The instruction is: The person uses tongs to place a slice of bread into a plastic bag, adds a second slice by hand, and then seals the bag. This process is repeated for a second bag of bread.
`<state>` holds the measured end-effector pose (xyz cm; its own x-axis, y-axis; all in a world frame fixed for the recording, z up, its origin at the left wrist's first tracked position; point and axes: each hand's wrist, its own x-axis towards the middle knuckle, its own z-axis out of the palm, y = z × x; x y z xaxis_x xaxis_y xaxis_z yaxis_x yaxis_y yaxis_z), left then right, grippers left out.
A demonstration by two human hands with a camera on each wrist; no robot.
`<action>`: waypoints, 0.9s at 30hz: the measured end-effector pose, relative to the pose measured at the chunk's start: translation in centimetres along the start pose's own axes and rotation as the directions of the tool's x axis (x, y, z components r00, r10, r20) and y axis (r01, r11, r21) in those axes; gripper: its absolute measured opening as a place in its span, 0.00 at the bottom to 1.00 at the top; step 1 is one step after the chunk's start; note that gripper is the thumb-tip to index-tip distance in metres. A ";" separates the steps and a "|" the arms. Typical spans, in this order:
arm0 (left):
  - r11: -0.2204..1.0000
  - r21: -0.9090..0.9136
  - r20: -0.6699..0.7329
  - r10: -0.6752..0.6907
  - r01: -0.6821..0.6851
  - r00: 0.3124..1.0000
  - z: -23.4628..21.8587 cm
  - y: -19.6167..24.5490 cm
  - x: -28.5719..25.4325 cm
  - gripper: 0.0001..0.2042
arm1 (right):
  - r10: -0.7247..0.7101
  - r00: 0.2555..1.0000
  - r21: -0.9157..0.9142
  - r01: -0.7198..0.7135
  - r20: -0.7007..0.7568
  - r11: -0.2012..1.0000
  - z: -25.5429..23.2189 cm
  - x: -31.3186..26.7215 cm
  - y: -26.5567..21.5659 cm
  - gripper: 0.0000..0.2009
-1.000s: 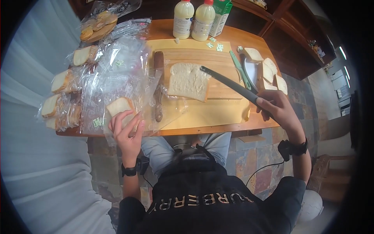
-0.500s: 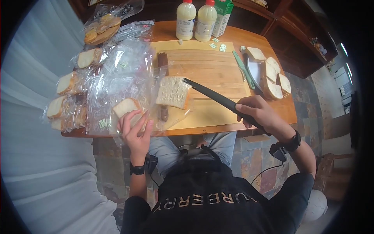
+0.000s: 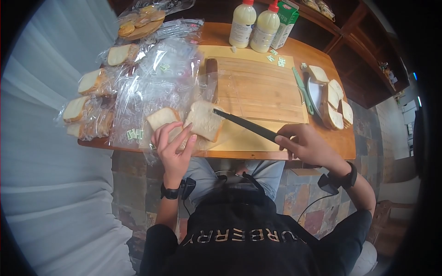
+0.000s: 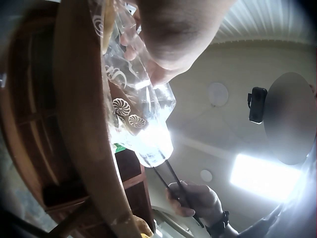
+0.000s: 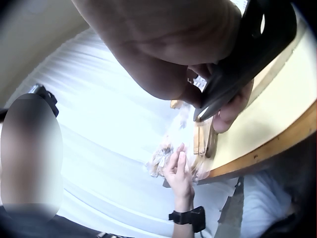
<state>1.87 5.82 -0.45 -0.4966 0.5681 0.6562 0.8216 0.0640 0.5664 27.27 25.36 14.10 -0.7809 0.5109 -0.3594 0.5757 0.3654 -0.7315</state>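
My right hand (image 3: 306, 143) grips black tongs (image 3: 251, 127), whose tips pinch the upper right corner of a bread slice (image 3: 204, 123) with a pale spread on it. This slice is just right of my left hand (image 3: 173, 146), overlapping clear film in the head view. My left hand holds a clear plastic bag (image 4: 119, 74) with white printed swirls, its fingers partly seen through the film. Another piece of bread (image 3: 162, 116) sits behind the left fingers, partly covered by them. In the right wrist view, the tongs' handle (image 5: 242, 54) fills the palm.
A wooden cutting board (image 3: 258, 87) lies mid-table. Bagged bread (image 3: 90, 83) and flat bags (image 3: 154, 87) are at left. More slices (image 3: 334, 101) and a green knife (image 3: 303, 92) are at right. Two bottles (image 3: 242, 25) and a carton (image 3: 285, 23) stand behind.
The tongs have carried the spread slice off the cutting board, leftward and toward me, up beside my left hand. The left hand has kept its place at the bag.
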 end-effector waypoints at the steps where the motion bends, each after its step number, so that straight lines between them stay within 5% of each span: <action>1: 1.000 -0.006 0.001 0.002 -0.002 1.000 0.0 0.0 0.0 0.13 | -0.098 0.995 -0.151 0.094 -0.024 0.984 -0.6 0.0 -0.3 0.14; 3: 1.000 -0.009 -0.001 0.003 -0.003 1.000 0.0 0.0 0.0 0.13 | -0.247 0.968 -0.358 0.217 -0.038 0.908 -2.1 0.7 -0.8 0.11; 6: 1.000 0.004 0.008 0.005 -0.005 1.000 0.0 -0.1 0.1 0.13 | -0.241 0.969 -0.417 0.242 0.056 0.876 -4.9 2.8 -1.4 0.11; 9: 1.000 -0.004 0.002 0.021 -0.021 1.000 -0.1 -0.2 0.0 0.13 | -0.025 0.982 -0.332 0.087 0.188 0.939 -7.4 5.7 -2.7 0.13; 15: 1.000 -0.020 0.010 0.024 -0.024 1.000 -0.2 -0.4 0.0 0.13 | 0.077 0.918 -0.326 0.059 0.388 0.943 -9.5 12.5 -3.3 0.16; 22: 0.999 -0.009 0.046 0.038 -0.037 0.998 -0.4 -0.6 0.0 0.13 | 0.054 0.821 -0.240 0.103 0.568 0.965 -9.7 18.0 -3.9 0.17; 27: 0.999 -0.026 0.024 0.031 -0.030 0.999 -0.1 -0.9 -0.1 0.12 | 0.016 0.820 -0.296 0.188 0.572 0.937 -8.0 17.2 -4.4 0.15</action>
<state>1.18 5.59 -1.00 -0.4642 0.5895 0.6610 0.8285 0.0251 0.5594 13.24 38.78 15.79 -0.7697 -0.0203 -0.6381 0.4644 0.6681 -0.5813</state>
